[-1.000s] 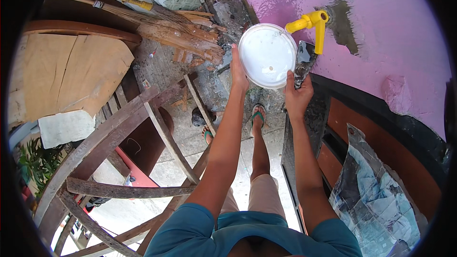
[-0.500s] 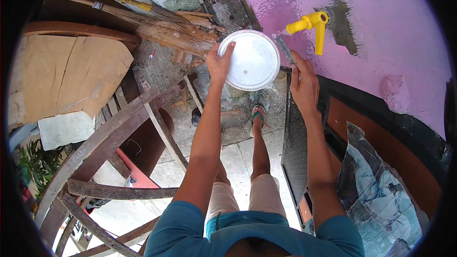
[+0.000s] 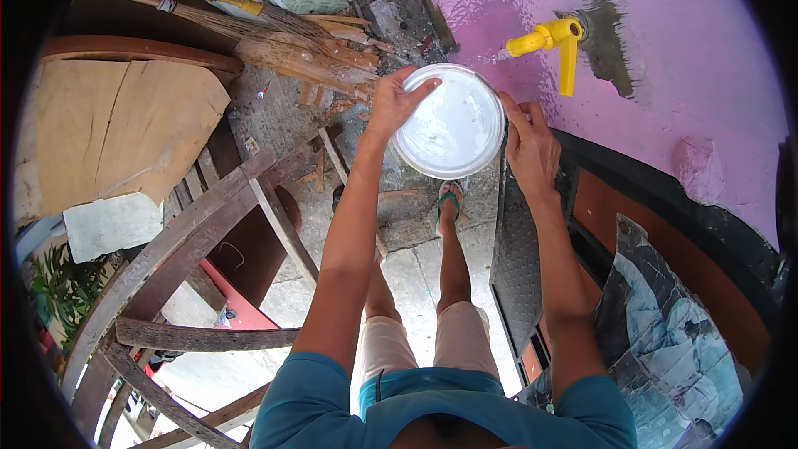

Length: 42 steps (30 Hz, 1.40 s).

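Note:
A round white lid-like disc [image 3: 453, 120] with a raised, clear-looking rim is tilted in front of me, wet and shiny on top. My left hand [image 3: 397, 104] grips its left edge, thumb over the upper face. At the right rim is my right hand [image 3: 532, 145], fingers bent and index fingertip against the edge. Whatever the right hand holds is hidden; the grey strip seen earlier does not show. Just beyond the disc, a yellow tap [image 3: 544, 37] juts from the pink wall, water coming from its spout.
Split wood [image 3: 291, 62] and a stick broom [image 3: 208, 21] lie at the far left. A weathered wooden frame [image 3: 187, 237] stands on my left. The pink wall [image 3: 665, 58] rises at right, above a dark panel [image 3: 519, 266] and a crumpled printed sheet [image 3: 665, 341].
The disc has moved right and toward me, away from the tap's spout. My right hand has met its rim, and the flat grey strip it held has gone out of sight.

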Available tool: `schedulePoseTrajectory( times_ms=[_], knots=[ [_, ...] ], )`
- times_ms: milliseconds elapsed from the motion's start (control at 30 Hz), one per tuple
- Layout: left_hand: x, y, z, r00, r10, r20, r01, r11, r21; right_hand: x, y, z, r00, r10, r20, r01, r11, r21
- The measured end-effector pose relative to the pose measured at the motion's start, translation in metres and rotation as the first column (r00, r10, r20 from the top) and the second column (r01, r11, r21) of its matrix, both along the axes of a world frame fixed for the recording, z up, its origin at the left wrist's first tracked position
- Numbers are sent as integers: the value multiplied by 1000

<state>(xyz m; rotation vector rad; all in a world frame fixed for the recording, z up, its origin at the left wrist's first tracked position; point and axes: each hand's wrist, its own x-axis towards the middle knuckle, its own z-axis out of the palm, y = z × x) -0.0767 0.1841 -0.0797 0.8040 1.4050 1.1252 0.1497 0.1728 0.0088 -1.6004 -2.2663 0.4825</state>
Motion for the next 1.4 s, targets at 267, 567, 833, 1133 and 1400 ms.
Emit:
schedulePoseTrajectory(
  times_ms=[267,567,833,1133,1400],
  knots=[
    [-12,21,14,811,-515,-277,501,856,-124,-6,10,1,994,62,-95,-77,984,-161],
    [-22,18,20,777,-578,-249,534,815,-227,3,0,1,993,107,-53,-117,966,-230],
    [-6,16,11,631,-686,-363,675,716,-180,0,13,-4,979,186,-89,-204,936,-288],
    [-28,47,9,776,-631,0,631,775,-30,1,19,-14,949,51,-310,-119,971,-207],
    [-17,63,15,916,-390,95,400,907,-133,-5,28,-20,961,-123,-247,94,987,-127]
  ],
)
